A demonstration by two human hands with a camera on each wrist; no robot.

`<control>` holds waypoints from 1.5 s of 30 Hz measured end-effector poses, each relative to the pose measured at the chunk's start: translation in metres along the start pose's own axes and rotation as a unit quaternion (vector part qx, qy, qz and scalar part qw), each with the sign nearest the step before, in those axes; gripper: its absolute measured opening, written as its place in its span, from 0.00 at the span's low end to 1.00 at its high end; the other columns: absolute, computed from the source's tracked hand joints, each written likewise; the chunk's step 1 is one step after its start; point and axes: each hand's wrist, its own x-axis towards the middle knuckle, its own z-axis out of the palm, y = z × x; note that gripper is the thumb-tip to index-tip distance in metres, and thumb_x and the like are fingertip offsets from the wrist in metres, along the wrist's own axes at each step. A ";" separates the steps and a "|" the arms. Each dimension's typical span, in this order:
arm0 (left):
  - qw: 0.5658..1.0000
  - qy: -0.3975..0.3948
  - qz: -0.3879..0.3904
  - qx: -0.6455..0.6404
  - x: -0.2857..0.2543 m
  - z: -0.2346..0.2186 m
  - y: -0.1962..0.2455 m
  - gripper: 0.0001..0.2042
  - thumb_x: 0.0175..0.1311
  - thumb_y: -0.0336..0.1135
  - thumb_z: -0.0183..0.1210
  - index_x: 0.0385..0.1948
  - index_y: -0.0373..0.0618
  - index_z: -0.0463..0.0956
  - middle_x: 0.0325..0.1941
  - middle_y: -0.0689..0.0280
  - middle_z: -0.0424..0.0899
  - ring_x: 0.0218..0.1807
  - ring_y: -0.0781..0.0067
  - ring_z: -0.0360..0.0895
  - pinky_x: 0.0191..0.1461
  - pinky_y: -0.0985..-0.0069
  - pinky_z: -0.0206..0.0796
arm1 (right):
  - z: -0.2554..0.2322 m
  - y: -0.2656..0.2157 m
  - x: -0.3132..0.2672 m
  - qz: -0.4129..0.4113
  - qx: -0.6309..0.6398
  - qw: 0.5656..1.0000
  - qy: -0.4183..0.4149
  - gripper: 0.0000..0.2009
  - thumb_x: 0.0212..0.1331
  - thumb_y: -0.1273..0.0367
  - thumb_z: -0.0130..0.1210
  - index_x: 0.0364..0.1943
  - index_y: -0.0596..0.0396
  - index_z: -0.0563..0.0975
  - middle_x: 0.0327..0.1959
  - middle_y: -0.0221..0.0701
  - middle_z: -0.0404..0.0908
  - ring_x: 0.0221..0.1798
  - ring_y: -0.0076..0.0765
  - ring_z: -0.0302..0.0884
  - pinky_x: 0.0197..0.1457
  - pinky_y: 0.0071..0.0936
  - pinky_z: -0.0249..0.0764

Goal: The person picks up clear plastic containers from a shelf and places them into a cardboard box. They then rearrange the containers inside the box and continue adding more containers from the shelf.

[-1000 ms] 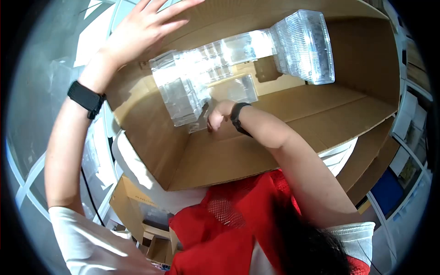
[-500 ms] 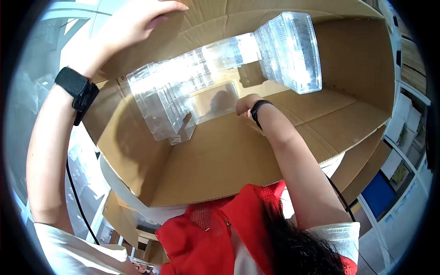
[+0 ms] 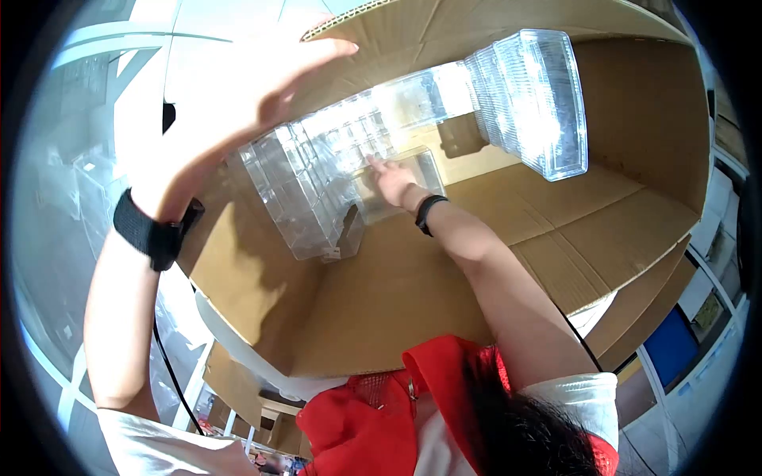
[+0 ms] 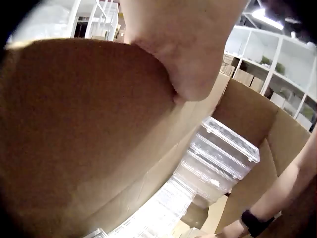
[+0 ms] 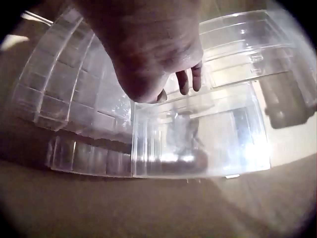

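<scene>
A large cardboard box (image 3: 381, 317) stands open in front of me, with clear plastic containers inside. My left hand (image 3: 254, 95) holds the box's far top edge at the left, thumb on the inner side and the other fingers mostly hidden behind the wall. Deep in the box, my right hand (image 3: 394, 181) reaches with extended fingers to the middle row of containers (image 3: 349, 131). In the right wrist view its fingers hang over a clear container (image 5: 198, 139). A larger stack of containers (image 3: 298, 194) leans at the left, and a ribbed nested stack (image 3: 528, 103) sits at the right.
Another cardboard box (image 3: 234, 385) stands low at the left, near a black cable (image 3: 171, 373). White shelving (image 4: 275, 54) rises beyond the box in the left wrist view. A blue panel (image 3: 671, 341) shows at the right.
My left hand has come down from spread fingers onto the box edge. The right hand moved right, then back left and farther in, its fingers now extended at the containers. The head view shifted.
</scene>
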 end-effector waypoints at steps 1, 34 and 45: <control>1.000 0.016 0.020 -0.019 -0.002 0.004 -0.004 0.23 0.47 0.16 0.49 0.47 0.51 0.72 0.53 0.58 0.71 0.41 0.53 0.75 0.41 0.67 0.70 | -0.014 -0.004 -0.001 -0.014 -0.041 0.999 -0.021 0.21 0.59 0.70 0.43 0.58 0.50 0.67 0.69 0.32 0.51 0.64 0.40 0.61 0.59 0.34 0.66; 0.994 0.077 0.033 0.070 -0.001 0.004 -0.015 0.16 0.57 0.26 0.52 0.47 0.54 0.72 0.50 0.61 0.75 0.49 0.56 0.73 0.52 0.67 0.66 | -0.208 0.171 -0.173 0.538 0.175 0.798 0.208 0.62 0.32 0.41 0.65 0.67 0.53 0.36 0.67 0.54 0.43 0.69 0.58 0.43 0.62 0.65 0.49; 0.993 0.081 0.043 0.068 -0.002 0.005 -0.010 0.15 0.57 0.26 0.53 0.46 0.54 0.73 0.49 0.60 0.75 0.45 0.58 0.75 0.47 0.68 0.69 | -0.193 0.010 -0.098 0.330 0.168 0.927 0.062 0.59 0.40 0.43 0.60 0.64 0.68 0.35 0.62 0.56 0.53 0.65 0.54 0.54 0.64 0.38 0.58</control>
